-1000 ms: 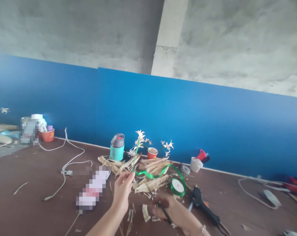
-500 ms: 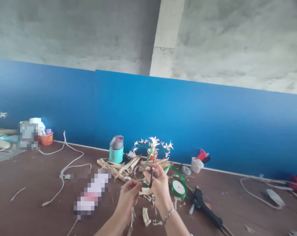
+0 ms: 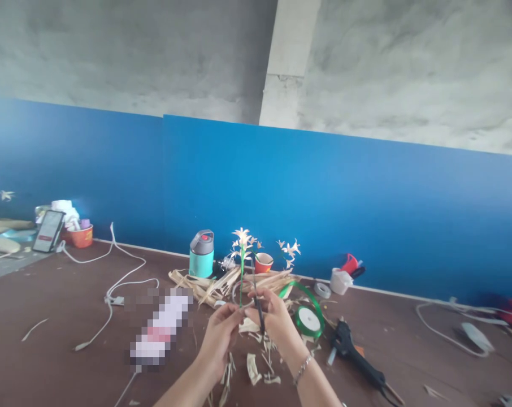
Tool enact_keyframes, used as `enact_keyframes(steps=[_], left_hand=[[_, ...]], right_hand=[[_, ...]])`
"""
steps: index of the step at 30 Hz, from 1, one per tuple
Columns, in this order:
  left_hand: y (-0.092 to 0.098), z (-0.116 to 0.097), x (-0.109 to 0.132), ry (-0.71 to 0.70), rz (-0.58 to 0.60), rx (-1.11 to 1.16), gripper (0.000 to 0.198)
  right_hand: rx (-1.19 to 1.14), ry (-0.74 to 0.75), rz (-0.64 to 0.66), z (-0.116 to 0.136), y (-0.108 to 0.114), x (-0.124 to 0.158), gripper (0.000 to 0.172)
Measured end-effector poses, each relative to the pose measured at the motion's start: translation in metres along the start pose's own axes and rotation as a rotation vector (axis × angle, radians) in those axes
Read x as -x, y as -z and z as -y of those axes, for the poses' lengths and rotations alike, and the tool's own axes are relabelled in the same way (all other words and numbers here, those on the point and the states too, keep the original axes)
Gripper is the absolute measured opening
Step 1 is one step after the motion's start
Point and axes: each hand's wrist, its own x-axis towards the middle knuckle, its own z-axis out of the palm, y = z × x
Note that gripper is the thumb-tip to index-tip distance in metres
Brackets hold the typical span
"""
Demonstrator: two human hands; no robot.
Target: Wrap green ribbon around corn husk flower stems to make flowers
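My left hand (image 3: 222,330) is closed, its thumb and fingers pinching the lower end of a green stem. On top of that stem stands a pale artificial flower (image 3: 242,240), upright in front of the blue partition. A pair of scissors (image 3: 259,308) with dark handles is in my right hand (image 3: 275,319), blades pointing up and away. The right thumb and fingertips come close to the left fingers at the stem's base; whether they touch the stem is hidden. Just right of this hand stands a green ribbon spool (image 3: 310,320), a loop of ribbon rising from it.
Dried husks (image 3: 209,288) lie behind the hands, near an orange cup (image 3: 263,262) and a turquoise flask (image 3: 202,263). Husk scraps (image 3: 252,368) lie between my forearms. A black glue gun (image 3: 353,353) rests at right; a white cable (image 3: 107,294) and blurred pale object (image 3: 163,328) lie left.
The flower has swung left and its stem is now more upright. The ribbon near my fingers no longer shows. My right hand has shifted slightly, still with the scissors.
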Motion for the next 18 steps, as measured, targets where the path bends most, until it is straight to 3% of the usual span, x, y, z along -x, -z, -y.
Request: enact_keyframes(steps=[10, 18], left_hand=[[-0.0003, 0.0009, 0.0039, 0.013, -0.07, 0.04, 0.034], [0.0021, 0.0023, 0.001, 0.072, -0.075, 0.02, 0.03]], right_hand=[[-0.114, -0.073, -0.098, -0.0035, -0.0088, 0.01, 0.03], [-0.101, -0.082, -0.041, -0.0083, -0.0007, 0.0088, 0.032]])
